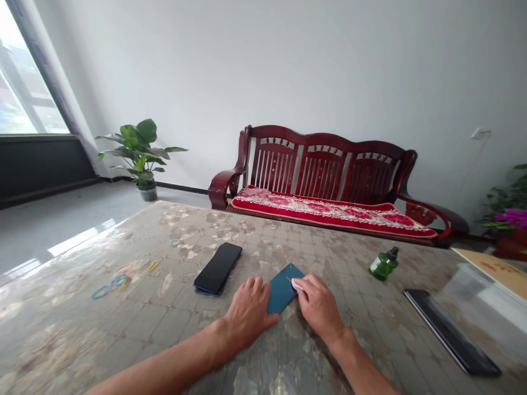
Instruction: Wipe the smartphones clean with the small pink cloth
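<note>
A blue smartphone (pixel 283 289) lies back side up on the table in front of me, its far end angled to the right. My left hand (pixel 252 307) grips its left side, with the thumb along the near end. Between the fingers of my right hand (pixel 318 303) is a small white pad (pixel 295 284), pressed on the phone's back near the right edge. Left of my hands, a dark smartphone (pixel 219 267) rests screen up, on top of something flat with a bluish edge. A green bottle (pixel 383 264) with a black top stands to the right.
At the right lies a long black device (pixel 450 332), beside a tan-topped box (pixel 494 269). Several coloured rings (pixel 119 282) are on the left of the patterned table (pixel 164 329). Beyond stand a red wooden bench (pixel 321 170) and a potted plant (pixel 142 153).
</note>
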`<state>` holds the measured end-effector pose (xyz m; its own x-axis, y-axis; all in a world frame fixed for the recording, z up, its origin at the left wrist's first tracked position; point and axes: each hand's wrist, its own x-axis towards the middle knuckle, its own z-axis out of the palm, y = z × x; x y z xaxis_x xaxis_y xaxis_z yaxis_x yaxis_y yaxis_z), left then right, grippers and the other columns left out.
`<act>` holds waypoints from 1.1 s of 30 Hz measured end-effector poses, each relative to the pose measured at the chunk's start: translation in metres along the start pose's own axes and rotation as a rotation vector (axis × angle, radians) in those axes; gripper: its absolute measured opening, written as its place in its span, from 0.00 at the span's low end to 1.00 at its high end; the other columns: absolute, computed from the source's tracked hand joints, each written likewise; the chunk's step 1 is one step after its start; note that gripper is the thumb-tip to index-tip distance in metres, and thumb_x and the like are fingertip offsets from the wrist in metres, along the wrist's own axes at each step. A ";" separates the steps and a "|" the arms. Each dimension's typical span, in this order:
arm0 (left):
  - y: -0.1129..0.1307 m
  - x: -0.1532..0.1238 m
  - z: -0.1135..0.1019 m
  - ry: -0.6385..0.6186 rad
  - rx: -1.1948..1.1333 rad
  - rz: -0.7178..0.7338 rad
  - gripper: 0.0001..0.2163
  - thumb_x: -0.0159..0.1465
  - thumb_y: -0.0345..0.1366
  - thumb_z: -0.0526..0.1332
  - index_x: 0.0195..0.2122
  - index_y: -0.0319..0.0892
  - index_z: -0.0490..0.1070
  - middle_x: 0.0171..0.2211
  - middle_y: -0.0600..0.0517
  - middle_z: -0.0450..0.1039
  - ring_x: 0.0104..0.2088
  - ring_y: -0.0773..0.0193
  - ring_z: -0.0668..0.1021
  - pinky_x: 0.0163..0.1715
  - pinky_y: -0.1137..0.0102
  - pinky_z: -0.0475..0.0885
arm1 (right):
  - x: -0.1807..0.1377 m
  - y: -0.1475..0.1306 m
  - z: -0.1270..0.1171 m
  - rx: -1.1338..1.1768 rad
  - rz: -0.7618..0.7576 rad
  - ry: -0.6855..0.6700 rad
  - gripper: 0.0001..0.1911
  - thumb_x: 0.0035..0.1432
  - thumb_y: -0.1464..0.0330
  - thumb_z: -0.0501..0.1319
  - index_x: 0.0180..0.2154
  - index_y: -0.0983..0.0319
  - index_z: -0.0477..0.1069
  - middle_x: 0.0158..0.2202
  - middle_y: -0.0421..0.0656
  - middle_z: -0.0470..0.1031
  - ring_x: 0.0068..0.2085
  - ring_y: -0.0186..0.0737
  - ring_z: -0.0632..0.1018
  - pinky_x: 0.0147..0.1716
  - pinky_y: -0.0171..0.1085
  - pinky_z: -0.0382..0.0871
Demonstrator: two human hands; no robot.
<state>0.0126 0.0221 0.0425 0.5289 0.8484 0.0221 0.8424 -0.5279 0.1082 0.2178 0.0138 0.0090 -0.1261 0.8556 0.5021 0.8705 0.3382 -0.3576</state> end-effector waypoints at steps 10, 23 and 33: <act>0.010 -0.026 0.026 0.053 -0.075 0.250 0.11 0.66 0.32 0.62 0.49 0.41 0.69 0.47 0.47 0.71 0.47 0.54 0.74 0.50 0.60 0.72 | -0.015 -0.024 -0.007 -0.012 -0.119 -0.141 0.14 0.62 0.77 0.53 0.39 0.57 0.75 0.34 0.42 0.72 0.39 0.39 0.72 0.40 0.36 0.64; 0.001 -0.022 0.028 0.130 -0.063 0.392 0.06 0.70 0.30 0.56 0.47 0.40 0.68 0.46 0.47 0.73 0.47 0.58 0.75 0.48 0.65 0.71 | 0.018 -0.012 0.001 -0.240 -0.021 -0.167 0.14 0.65 0.77 0.52 0.36 0.58 0.75 0.33 0.43 0.73 0.38 0.39 0.73 0.40 0.34 0.63; 0.005 -0.023 0.035 0.163 0.011 0.396 0.05 0.71 0.30 0.53 0.42 0.41 0.67 0.39 0.49 0.71 0.38 0.59 0.73 0.39 0.64 0.70 | 0.029 -0.014 0.006 -0.248 -0.042 -0.164 0.14 0.64 0.76 0.53 0.36 0.58 0.75 0.34 0.42 0.72 0.38 0.38 0.72 0.40 0.34 0.61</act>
<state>0.0084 -0.0017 0.0074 0.7894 0.5744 0.2167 0.5787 -0.8140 0.0494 0.1989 0.0363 0.0241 -0.2217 0.9018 0.3710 0.9501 0.2853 -0.1258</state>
